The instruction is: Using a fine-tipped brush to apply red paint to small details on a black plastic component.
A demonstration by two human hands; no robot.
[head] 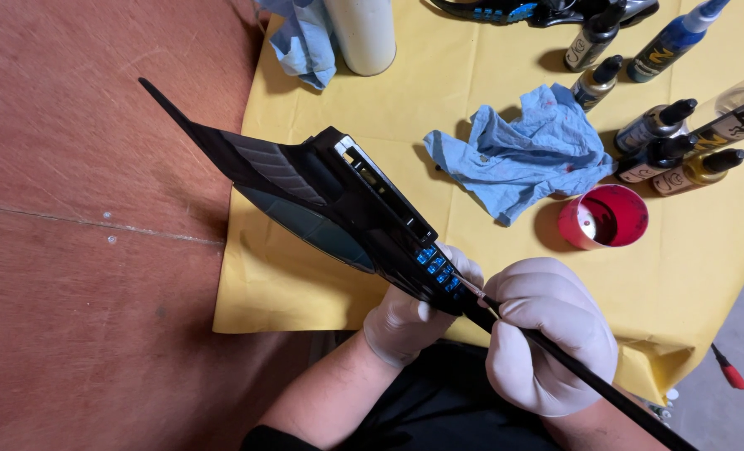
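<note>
Closest in, the person's right hand (pixel 550 334), in a pale glove, is curled tight around a thin black paintbrush (pixel 589 380), whose handle runs off toward the lower right while its fine tip touches a row of small blue squares (pixel 439 269) on a dark model part (pixel 330 196). The left hand (pixel 414 313), gloved too, is closed around the near end of that part from underneath, holding it up off the table. The part is a long, black, wing-like piece with a grey ribbed panel and a teal underside; it slants up and to the left and tapers to a sharp point over the bare wood.

Beneath it lies a yellow paper sheet (pixel 288 284), creased and folded at its near edge, covering the right side of a reddish-brown wooden table (pixel 80 250) that is scuffed and speckled with pale spots.

Further out on the paper, a crumpled blue cloth (pixel 518 159) lies beside a small red cup (pixel 603 217) tipped on its side. Beyond these stands a cluster of small paint bottles (pixel 664 142) with black caps, some lying over. At the far edge are a white cylinder (pixel 362 33), a second blue rag (pixel 305 38) and another dark piece with blue marks (pixel 539 10). At the lower right, a strip of grey floor (pixel 735 334) shows.
</note>
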